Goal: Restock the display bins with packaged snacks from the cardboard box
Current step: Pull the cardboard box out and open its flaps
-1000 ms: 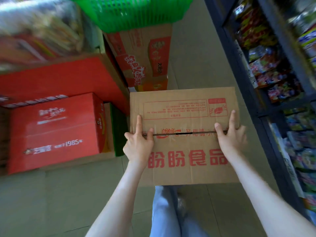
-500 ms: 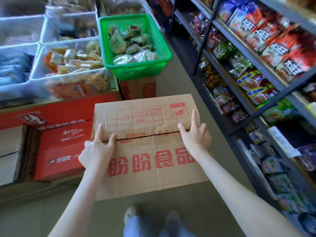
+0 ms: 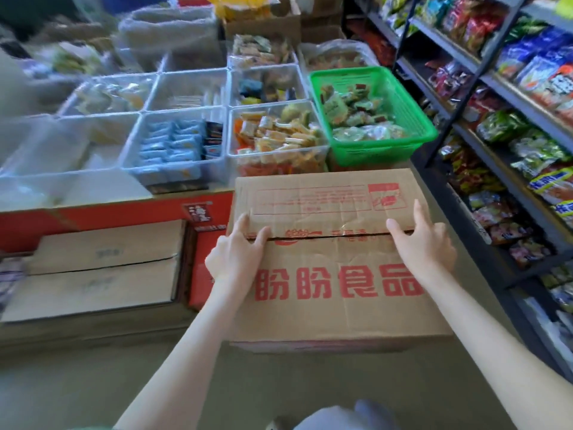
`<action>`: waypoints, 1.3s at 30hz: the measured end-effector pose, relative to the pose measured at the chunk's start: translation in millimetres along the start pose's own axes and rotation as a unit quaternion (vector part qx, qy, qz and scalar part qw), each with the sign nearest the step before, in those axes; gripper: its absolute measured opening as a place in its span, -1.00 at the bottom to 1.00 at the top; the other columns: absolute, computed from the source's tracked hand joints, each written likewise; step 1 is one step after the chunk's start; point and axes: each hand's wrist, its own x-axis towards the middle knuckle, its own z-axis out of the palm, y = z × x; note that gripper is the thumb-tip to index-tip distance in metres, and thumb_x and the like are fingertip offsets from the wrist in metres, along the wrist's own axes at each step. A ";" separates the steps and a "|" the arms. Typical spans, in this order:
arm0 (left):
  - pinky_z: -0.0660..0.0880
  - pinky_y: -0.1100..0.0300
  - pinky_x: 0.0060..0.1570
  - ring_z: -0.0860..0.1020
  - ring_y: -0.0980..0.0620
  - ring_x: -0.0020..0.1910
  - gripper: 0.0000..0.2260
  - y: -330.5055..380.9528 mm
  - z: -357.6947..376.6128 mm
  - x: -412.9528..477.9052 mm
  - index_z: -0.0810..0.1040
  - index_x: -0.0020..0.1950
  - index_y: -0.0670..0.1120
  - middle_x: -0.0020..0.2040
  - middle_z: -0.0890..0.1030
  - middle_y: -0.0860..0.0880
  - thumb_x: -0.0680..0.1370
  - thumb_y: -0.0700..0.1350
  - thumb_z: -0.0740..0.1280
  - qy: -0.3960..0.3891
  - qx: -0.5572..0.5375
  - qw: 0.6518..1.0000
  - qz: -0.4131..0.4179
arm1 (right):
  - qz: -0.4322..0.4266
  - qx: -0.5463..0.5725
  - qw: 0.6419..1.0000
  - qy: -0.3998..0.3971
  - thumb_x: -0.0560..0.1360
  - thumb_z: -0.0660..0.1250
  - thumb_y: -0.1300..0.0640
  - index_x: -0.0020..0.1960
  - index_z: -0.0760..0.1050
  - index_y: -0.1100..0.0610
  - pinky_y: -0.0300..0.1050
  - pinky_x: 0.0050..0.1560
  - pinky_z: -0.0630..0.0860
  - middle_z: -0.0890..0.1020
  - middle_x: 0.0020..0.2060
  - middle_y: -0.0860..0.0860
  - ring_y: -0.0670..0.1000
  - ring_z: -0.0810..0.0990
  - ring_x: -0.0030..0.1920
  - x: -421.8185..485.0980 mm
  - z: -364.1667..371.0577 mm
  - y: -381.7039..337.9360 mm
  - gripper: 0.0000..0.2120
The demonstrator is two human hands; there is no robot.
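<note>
cardboard box [image 3: 325, 308] held between left grip [image 3: 235, 259] and right grip [image 3: 426, 246], near display bins [image 3: 228, 135]

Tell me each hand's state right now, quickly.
Left hand: grips the cardboard box at its left edge, thumb at the seam.
Right hand: grips the box at its right edge, thumb at the seam.
</note>
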 end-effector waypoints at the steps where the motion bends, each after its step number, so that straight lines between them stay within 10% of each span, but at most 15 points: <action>1: 0.48 0.07 -0.04 0.57 -0.13 0.08 -0.46 -7.0 -7.8 7.4 0.23 0.46 0.21 0.11 0.62 -0.09 0.52 0.35 0.10 0.005 0.008 1.000 0.001 | 0.003 0.007 1.000 -0.004 0.49 0.05 -0.35 0.52 -0.04 -0.15 0.14 0.20 0.40 0.39 0.27 0.24 0.28 0.43 0.21 -2.2 4.6 -10.5 -0.32; 21: 0.46 0.09 -0.10 0.57 -0.15 0.10 -0.36 -168.8 -33.4 154.0 0.16 0.51 0.15 0.09 0.64 -0.11 0.49 0.37 0.13 0.016 0.052 0.990 -0.130 | -0.084 0.020 0.988 -0.131 0.54 0.07 -0.26 0.54 -0.09 -0.08 0.10 0.26 0.32 0.33 0.33 0.22 0.26 0.38 0.28 24.9 134.4 -232.3 -0.33; 39: 0.35 0.16 -0.25 0.57 -0.09 -0.05 -0.33 -212.1 -15.2 206.6 -0.03 0.55 0.14 0.06 0.57 -0.12 0.52 0.38 0.00 -0.061 0.086 0.993 -0.050 | -0.013 -0.105 0.992 -0.072 0.54 -0.06 -0.29 0.54 -0.15 -0.08 0.15 0.29 0.22 0.29 0.34 0.24 0.27 0.36 0.26 8.3 185.5 -256.5 -0.35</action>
